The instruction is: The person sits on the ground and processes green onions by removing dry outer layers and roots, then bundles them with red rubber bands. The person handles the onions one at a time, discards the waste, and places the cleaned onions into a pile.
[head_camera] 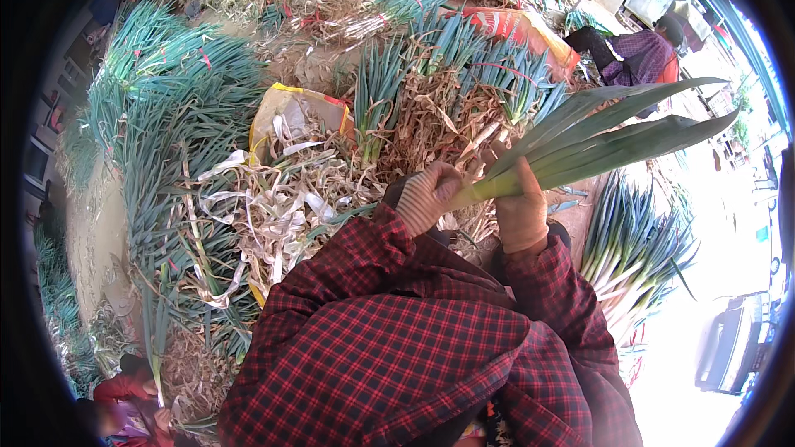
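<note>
Before my chest, a large green onion (596, 149) slants up to the right, its broad green leaves fanned out. My right hand (523, 214), in a tan fingerless covering, is closed around it where the leaves meet the pale stalk. Fingers bent, my left hand (430, 194) pinches at the stalk just left of the right hand. The lower end of the stalk is hidden behind my left hand and sleeve. Below my left hand lies a heap of dry, peeled onion skins (279, 198), partly on a yellow-edged sack (295, 105).
Green onions with dry outer leaves (428, 112) stand packed ahead. Large onion piles (180, 81) lie left and far ahead. Cleaned onions with white stalks (633, 242) rest at right. One person (646, 53) sits far right; another (133, 406) handles an onion at lower left.
</note>
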`<state>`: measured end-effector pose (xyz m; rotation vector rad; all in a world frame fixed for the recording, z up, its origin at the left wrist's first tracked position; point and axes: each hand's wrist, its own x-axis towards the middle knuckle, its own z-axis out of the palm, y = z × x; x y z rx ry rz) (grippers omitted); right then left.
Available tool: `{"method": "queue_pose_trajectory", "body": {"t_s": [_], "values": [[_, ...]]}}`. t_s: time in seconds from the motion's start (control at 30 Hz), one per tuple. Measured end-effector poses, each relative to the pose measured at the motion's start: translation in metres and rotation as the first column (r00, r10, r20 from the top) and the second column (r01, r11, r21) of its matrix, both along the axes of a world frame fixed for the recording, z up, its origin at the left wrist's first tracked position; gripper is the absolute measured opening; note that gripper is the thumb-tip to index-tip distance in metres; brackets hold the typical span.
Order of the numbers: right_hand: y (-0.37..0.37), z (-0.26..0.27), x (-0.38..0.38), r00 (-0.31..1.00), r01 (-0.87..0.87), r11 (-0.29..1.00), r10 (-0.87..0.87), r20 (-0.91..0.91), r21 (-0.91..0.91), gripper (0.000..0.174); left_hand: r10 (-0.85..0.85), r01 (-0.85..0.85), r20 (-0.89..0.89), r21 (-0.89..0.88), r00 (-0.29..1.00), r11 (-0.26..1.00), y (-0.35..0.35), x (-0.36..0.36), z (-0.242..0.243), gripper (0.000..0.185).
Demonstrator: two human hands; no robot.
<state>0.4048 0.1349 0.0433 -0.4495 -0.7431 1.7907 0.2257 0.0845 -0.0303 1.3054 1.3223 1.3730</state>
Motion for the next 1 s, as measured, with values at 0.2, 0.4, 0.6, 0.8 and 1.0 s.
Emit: {"method": "queue_pose_trajectory", "body": {"t_s": [0.2,0.4,0.6,0.8,1.0], "values": [[0.004,-0.002,0.001,0.996,-0.086,0.984,0.085,0.016,0.154,0.048,-0.273,0.264,0.188,0.068,0.944,0.962,0.005,-0.009,0.009,0.07],[0.01,-0.012,0.003,0.967,-0.212,0.977,0.213,-0.139,0.023,0.05,-0.267,0.285,0.158,-0.109,0.951,0.952,-0.006,-0.002,0.039,0.057],[0.011,-0.024,0.002,0.993,-0.11,0.99,0.104,-0.063,-0.092,0.041,-0.072,0.206,-0.426,0.279,0.902,0.938,-0.008,0.007,0.041,0.033],[0.008,-0.027,0.003,0.992,-0.039,0.999,0.04,0.122,-0.012,0.038,-0.154,0.359,-0.602,0.237,0.784,0.903,-0.004,-0.004,0.031,0.024],[0.017,-0.017,0.007,0.987,-0.073,0.963,0.033,-0.158,-0.259,0.046,0.059,-0.026,-0.212,0.154,0.976,0.988,-0.01,-0.018,-0.002,0.018]]}}
